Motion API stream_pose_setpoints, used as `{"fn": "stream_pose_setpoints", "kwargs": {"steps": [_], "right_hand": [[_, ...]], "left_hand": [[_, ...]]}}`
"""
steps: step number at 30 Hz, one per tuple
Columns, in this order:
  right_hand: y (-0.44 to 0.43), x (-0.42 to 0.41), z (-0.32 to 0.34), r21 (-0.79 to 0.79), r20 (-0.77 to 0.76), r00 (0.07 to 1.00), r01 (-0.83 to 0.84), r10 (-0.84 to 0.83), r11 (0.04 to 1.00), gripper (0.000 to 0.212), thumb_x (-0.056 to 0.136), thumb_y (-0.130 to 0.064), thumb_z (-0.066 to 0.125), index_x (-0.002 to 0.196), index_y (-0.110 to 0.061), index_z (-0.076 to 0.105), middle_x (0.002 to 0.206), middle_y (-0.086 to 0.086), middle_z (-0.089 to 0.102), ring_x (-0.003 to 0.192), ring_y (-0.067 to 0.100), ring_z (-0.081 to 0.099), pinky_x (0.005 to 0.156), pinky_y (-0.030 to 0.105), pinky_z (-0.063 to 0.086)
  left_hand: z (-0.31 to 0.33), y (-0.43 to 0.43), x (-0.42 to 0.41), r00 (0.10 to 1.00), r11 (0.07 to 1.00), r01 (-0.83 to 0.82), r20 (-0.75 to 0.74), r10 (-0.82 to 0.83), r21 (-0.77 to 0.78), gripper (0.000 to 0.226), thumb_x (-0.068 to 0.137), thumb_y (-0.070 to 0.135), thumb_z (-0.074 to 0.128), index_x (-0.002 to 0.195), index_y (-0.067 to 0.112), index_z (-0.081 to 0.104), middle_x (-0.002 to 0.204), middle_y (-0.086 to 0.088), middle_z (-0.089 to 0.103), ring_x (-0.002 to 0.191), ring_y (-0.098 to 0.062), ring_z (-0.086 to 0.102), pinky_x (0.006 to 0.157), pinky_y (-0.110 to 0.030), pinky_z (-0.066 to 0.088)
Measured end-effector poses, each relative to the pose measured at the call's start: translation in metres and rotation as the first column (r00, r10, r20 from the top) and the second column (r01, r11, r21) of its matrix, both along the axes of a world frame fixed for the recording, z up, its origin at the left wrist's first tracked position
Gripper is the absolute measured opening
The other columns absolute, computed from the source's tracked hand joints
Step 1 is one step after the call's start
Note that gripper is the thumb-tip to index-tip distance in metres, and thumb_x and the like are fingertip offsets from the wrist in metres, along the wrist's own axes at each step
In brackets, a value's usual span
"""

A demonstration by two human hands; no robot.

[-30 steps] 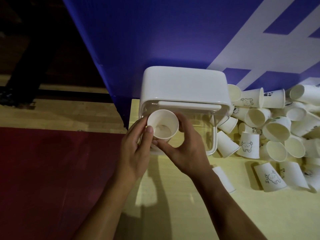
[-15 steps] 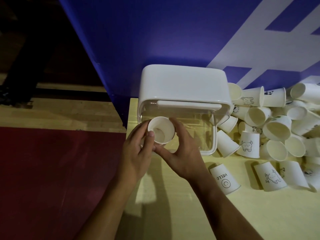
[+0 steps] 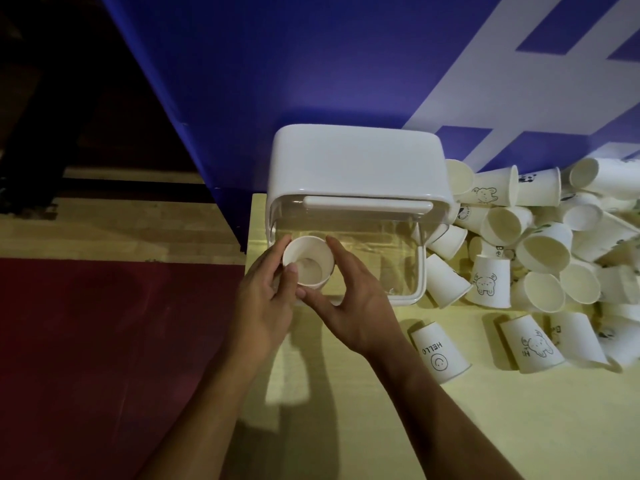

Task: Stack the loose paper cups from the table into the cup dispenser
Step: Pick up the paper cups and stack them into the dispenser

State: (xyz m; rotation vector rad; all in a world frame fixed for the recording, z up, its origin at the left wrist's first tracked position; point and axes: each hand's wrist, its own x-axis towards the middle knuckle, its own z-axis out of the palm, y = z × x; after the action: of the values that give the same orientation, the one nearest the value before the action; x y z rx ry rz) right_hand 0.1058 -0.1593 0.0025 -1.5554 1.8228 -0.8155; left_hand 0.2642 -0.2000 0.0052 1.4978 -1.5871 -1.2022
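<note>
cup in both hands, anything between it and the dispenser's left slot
Nothing visible does. The cup, held mouth-up by the left hand and right hand, sits at the clear dispenser's left side.

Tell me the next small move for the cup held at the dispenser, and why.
Probably ease the white paper cup down to the clear-walled white cup dispenser floor and release. Left hand and right hand pinch it upright, mouth up, at the left end.

White cups [image 3: 540,237], white-lidded clear dispenser [image 3: 356,168], pale yellow table [image 3: 485,427].
</note>
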Motion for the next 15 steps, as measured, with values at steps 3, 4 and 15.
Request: {"fn": "stream_pose_setpoints", "kwargs": {"steps": [3, 4, 15], "right_hand": [[0.026, -0.01, 0.01, 0.013, -0.006, 0.998, 0.069, -0.069, 0.998, 0.086, 0.09, -0.066, 0.067, 0.159, -0.025, 0.037, 0.156, -0.005, 0.051, 0.141, 0.008, 0.049, 0.11, 0.025, 0.043], [0.041, -0.017, 0.012, 0.006, -0.009, 0.996, 0.094, -0.094, 0.996, 0.08, 0.092, -0.065, 0.064, 0.157, -0.025, 0.041, 0.153, -0.006, 0.054, 0.139, 0.008, 0.051, 0.11, 0.026, 0.045], [0.204, -0.168, 0.014, 0.066, -0.018, 0.724, 0.689, -0.689, 0.722, 0.021, 0.095, -0.029, 0.073, 0.115, -0.033, 0.067, 0.103, -0.019, 0.072, 0.094, -0.003, 0.067, 0.077, 0.024, 0.055]], "left_hand": [[0.012, 0.018, 0.002, 0.997, 0.991, -0.073, -0.007, 0.073, -0.116, 0.044, 0.105, 0.035, 0.055, 0.148, 0.025, 0.055, 0.142, 0.013, 0.059, 0.129, -0.002, 0.058, 0.103, -0.027, 0.051], [0.02, 0.029, 0.001, 0.995, 0.977, -0.092, 0.007, 0.095, -0.192, 0.041, 0.106, 0.034, 0.056, 0.144, 0.021, 0.058, 0.14, 0.013, 0.059, 0.128, -0.004, 0.059, 0.101, -0.025, 0.05], [-0.025, 0.083, -0.15, 0.238, 0.192, 0.971, 0.684, -0.69, -0.143, 0.082, 0.079, 0.028, 0.073, 0.153, 0.034, 0.039, 0.163, 0.007, 0.039, 0.154, -0.018, 0.031, 0.127, -0.035, 0.021]]}}
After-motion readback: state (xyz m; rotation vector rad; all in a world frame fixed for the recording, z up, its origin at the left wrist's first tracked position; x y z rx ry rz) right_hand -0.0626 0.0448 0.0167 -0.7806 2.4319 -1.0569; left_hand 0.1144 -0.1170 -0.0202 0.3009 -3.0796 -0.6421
